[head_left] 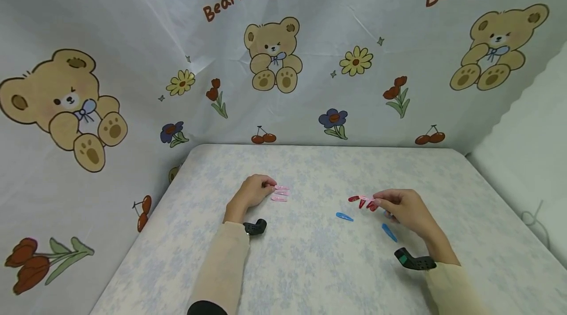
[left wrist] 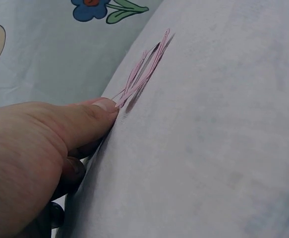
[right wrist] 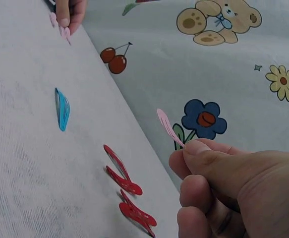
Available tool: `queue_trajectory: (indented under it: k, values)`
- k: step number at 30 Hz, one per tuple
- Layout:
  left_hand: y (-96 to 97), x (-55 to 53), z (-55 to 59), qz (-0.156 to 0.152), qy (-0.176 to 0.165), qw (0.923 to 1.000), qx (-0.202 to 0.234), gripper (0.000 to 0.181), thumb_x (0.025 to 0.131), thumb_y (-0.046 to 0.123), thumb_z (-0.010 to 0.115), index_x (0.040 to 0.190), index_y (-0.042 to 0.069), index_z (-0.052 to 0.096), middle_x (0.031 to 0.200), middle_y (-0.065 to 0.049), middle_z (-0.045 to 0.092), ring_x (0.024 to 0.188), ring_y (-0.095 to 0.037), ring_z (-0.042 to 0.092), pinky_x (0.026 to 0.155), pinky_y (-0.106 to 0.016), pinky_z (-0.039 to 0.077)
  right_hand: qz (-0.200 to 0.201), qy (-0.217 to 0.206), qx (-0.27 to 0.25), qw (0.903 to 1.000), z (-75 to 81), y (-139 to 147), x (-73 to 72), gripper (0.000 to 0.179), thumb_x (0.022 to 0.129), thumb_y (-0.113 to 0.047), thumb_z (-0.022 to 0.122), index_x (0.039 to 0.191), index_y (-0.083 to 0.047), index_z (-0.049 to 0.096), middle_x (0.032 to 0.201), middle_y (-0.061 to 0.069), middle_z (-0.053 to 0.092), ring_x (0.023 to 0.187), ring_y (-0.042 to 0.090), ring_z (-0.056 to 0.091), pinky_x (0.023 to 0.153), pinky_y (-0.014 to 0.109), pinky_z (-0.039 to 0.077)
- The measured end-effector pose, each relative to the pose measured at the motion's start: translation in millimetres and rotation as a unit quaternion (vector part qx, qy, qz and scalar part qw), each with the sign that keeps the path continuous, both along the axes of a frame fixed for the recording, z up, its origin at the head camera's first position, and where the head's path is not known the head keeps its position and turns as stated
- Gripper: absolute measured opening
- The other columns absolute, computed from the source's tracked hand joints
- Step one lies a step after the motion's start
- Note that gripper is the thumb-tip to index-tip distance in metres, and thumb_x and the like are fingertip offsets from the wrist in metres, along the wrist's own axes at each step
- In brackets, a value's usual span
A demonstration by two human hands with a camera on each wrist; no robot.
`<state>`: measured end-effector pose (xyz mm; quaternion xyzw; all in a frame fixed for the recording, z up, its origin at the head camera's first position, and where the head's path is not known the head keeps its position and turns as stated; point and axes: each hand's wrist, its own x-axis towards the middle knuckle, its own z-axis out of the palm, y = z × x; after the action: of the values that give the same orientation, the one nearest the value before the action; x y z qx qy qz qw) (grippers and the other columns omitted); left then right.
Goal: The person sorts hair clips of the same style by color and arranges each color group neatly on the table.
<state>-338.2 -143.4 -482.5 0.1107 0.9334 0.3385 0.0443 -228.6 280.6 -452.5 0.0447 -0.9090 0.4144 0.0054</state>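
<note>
Toward the table's (head_left: 310,266) right edge, my right hand (head_left: 405,209) pinches 1 pink clip (right wrist: 167,125) near red clips (right wrist: 134,188); toward the left edge, my left hand (head_left: 254,191) pinches another pink clip (head_left: 282,188). I'd guess colour-sorting; next calls for carrying leftward.

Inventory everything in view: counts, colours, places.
Pink clips: three visible, pink, at the left hand; one in the right hand
Red clips: four, red, on the table
Blue clips: at least two, blue, near the right hand
Table: one, white and blue, beneath the hands
Patterned cloth: count unclear, whitish, behind and left
Cord: one, whitish, right of the table
Wrist devices: two, black, one per wrist
Sleeves: two, cream, one per arm
Hands: two, at the clips
</note>
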Motion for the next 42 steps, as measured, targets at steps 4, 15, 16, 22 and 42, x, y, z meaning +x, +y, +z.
queue_trajectory:
  k: [4,15,16,22,42]
  values:
    - [0.4,1.3,0.8,-0.001,0.001,1.0000,0.001,0.012,0.099,0.027,0.066,0.107,0.025,0.074,0.095,0.006,0.064,0.093,-0.016,0.055,0.086,-0.036,0.045,-0.003,0.008,-0.006,0.9999,4.2,-13,-5.2,0.031,0.097,-0.031,0.068,0.118,-0.008,0.073,0.088,0.015,0.072,0.068,0.020,0.061,0.056,0.031,0.055]
    - [0.0,0.7,1.8,-0.002,0.005,1.0000,0.002,0.012,0.099,0.026,0.066,0.108,0.024,0.074,0.096,0.006,0.064,0.093,-0.016,0.055,0.087,-0.036,0.045,0.007,-0.005,-0.087,0.9962,13.4,-51,-15.0,0.028,0.098,-0.023,0.066,0.117,-0.004,0.072,0.100,0.021,0.075,0.064,0.016,0.062,0.059,0.029,0.057]
    - [-0.1,0.5,1.7,-0.002,0.005,1.0000,0.003,0.012,0.099,0.026,0.066,0.108,0.024,0.074,0.096,0.006,0.064,0.093,-0.016,0.055,0.087,-0.036,0.045,0.007,-0.007,-0.090,0.9959,13.4,-54,-15.7,0.027,0.098,-0.022,0.066,0.117,-0.004,0.072,0.101,0.021,0.075,0.065,0.016,0.062,0.060,0.028,0.057]
    - [0.2,0.7,0.2,0.000,0.001,1.0000,0.005,0.012,0.098,0.027,0.066,0.107,0.025,0.074,0.094,0.006,0.064,0.092,-0.016,0.055,0.086,-0.036,0.045,0.005,-0.012,-0.097,0.9952,11.8,-71,-16.9,0.024,0.096,-0.022,0.069,0.114,-0.007,0.075,0.096,0.023,0.072,0.067,0.017,0.064,0.062,0.026,0.058]
    - [-0.6,2.4,2.6,-0.001,0.006,1.0000,0.001,0.011,0.098,0.027,0.066,0.105,0.025,0.074,0.093,0.006,0.064,0.091,-0.015,0.055,0.085,-0.035,0.045,0.013,-0.025,-0.141,0.9896,11.4,-127,-23.1,0.022,0.094,-0.025,0.072,0.108,-0.009,0.077,0.095,0.022,0.071,0.064,0.017,0.061,0.057,0.027,0.056]
